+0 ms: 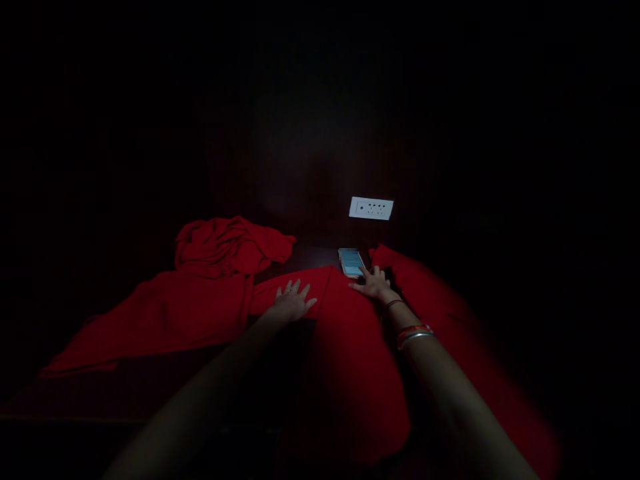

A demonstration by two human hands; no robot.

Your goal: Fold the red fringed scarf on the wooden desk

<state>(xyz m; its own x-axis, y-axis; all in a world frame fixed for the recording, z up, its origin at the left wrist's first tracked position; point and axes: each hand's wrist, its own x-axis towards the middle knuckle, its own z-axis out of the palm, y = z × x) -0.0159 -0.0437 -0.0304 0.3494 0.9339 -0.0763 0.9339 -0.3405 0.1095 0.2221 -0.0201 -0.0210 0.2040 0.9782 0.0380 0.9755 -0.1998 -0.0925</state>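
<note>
My left hand [295, 303] lies flat with spread fingers on a strip of red cloth [267, 293]. That strip meets a wider red fabric panel [353, 360], which hangs toward me over the dark table. At the panel's far right corner is my right hand [375, 284], its fingers apart and a fingertip at the lit screen of a phone [352, 261]. The phone lies face up just beyond the panel. Bangles circle my right wrist.
A crumpled red cloth heap [230, 245] lies at the back left, with another red piece [175, 310] before it. More red fabric [440, 300] stretches along the right. A white socket plate [371, 208] is on the dark wall behind. Deep shadow hides the surroundings.
</note>
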